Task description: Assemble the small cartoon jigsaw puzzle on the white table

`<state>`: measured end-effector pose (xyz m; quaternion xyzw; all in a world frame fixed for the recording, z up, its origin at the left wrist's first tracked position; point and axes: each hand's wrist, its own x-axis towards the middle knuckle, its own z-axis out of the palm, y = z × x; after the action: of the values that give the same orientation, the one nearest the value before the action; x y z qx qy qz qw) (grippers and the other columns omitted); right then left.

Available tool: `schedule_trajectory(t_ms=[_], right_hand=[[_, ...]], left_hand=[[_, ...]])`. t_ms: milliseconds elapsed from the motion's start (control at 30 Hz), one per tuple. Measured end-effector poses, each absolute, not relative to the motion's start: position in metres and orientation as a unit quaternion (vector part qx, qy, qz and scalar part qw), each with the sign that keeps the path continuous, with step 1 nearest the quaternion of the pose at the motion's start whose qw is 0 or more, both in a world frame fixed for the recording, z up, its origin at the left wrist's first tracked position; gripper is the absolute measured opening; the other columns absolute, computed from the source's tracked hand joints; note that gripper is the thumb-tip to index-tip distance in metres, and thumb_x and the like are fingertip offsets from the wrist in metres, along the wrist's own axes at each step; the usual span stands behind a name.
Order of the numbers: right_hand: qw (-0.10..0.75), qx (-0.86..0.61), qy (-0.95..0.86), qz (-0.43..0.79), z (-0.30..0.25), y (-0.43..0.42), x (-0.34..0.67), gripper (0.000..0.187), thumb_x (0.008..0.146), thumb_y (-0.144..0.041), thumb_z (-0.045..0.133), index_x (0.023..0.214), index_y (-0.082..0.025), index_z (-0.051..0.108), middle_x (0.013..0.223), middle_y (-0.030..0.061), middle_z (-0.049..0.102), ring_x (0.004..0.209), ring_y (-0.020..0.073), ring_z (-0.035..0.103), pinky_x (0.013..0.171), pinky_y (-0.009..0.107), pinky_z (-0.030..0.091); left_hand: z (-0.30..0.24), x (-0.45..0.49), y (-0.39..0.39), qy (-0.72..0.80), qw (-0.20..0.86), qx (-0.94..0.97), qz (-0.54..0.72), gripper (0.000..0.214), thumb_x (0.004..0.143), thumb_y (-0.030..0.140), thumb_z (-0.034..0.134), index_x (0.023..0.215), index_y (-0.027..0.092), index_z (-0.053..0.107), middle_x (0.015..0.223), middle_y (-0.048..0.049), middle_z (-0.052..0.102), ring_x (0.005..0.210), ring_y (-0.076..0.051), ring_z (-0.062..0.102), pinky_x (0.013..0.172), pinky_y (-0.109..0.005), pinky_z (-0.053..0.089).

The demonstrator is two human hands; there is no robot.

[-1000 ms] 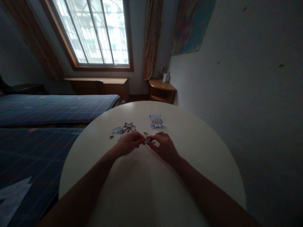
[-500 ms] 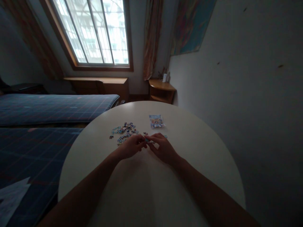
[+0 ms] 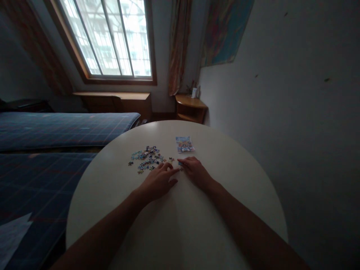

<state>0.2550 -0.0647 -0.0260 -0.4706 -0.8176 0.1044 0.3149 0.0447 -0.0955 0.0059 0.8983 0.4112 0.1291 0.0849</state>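
My right hand [image 3: 197, 171] rests low over the round white table, its index finger and thumb closed around a few joined jigsaw puzzle pieces [image 3: 180, 164], partly hidden by the fingers. My left hand [image 3: 159, 180] has its fingers apart. Its index finger reaches right to a small piece beside the right hand, and its thumb stands away below. Just beyond the left hand lies a loose pile of jigsaw pieces [image 3: 147, 154], blue, white and dark. A few stray pieces [image 3: 171, 159] sit between the hands and the pile.
A small colourful picture sheet [image 3: 185, 144] lies on the table [image 3: 225, 150] beyond my right hand. Beds with checked blue covers [image 3: 64, 127] stand to the left. A wooden corner shelf [image 3: 191, 100] and a window are at the back, a wall on the right.
The hands were together, both fingering small puzzle pieces. Now my left hand has loosened and spread its fingers, moving slightly back, while my right hand has come down flatter over the pieces.
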Motion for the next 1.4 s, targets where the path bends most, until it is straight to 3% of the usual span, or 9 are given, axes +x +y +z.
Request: schedule_trajectory(t_ms=[567, 800, 1000, 1300, 1400], right_hand=[[0.248, -0.509, -0.821, 0.076, -0.023, -0.062, 0.251, 0.033, 0.093, -0.017, 0.056, 0.124, -0.024, 0.069, 0.110, 0.0080, 0.071, 0.107, 0.0244, 0.055, 0.095, 0.039, 0.041], [0.268, -0.510, -0.814, 0.074, -0.024, -0.063, 0.245, 0.027, 0.089, -0.019, 0.063, 0.112, -0.026, 0.074, 0.109, 0.0070, 0.071, 0.109, 0.0243, 0.056, 0.097, 0.039, 0.039], [0.277, -0.519, -0.803, 0.094, -0.022, -0.065, 0.245, 0.020, 0.088, -0.023, 0.065, 0.102, -0.029, 0.078, 0.102, 0.0048, 0.072, 0.105, 0.0224, 0.057, 0.094, 0.037, 0.039], [0.270, -0.573, -0.771, 0.064, -0.023, -0.061, 0.243, 0.022, 0.092, -0.028, 0.060, 0.108, -0.026, 0.076, 0.109, 0.0074, 0.071, 0.107, 0.0249, 0.056, 0.093, 0.040, 0.040], [0.276, -0.564, -0.775, 0.066, -0.025, -0.063, 0.244, 0.024, 0.092, -0.029, 0.059, 0.112, -0.026, 0.073, 0.113, 0.0078, 0.069, 0.110, 0.0248, 0.056, 0.095, 0.041, 0.039]], left_hand=[[0.008, 0.040, -0.095, 0.380, 0.055, 0.918, 0.098, 0.034, 0.098, 0.036, 0.050, 0.129, 0.025, 0.061, 0.127, -0.0090, 0.057, 0.117, -0.026, 0.052, 0.101, -0.040, 0.045], [0.011, 0.043, -0.099, 0.395, 0.045, 0.913, 0.094, 0.043, 0.098, 0.037, 0.050, 0.140, 0.026, 0.048, 0.127, -0.0095, 0.056, 0.119, -0.027, 0.052, 0.101, -0.042, 0.045], [0.013, 0.039, -0.098, 0.380, 0.034, 0.921, 0.074, 0.037, 0.099, 0.035, 0.048, 0.135, 0.026, 0.054, 0.128, -0.0090, 0.056, 0.116, -0.027, 0.053, 0.098, -0.042, 0.046], [0.024, 0.020, -0.086, 0.345, 0.105, 0.927, 0.103, 0.033, 0.099, 0.029, 0.046, 0.129, 0.028, 0.059, 0.127, -0.0061, 0.062, 0.117, -0.022, 0.057, 0.101, -0.035, 0.044], [0.037, -0.004, -0.072, 0.469, 0.079, 0.869, 0.137, 0.026, 0.097, 0.029, 0.048, 0.116, 0.024, 0.065, 0.117, -0.0071, 0.067, 0.105, -0.022, 0.063, 0.090, -0.033, 0.048]])
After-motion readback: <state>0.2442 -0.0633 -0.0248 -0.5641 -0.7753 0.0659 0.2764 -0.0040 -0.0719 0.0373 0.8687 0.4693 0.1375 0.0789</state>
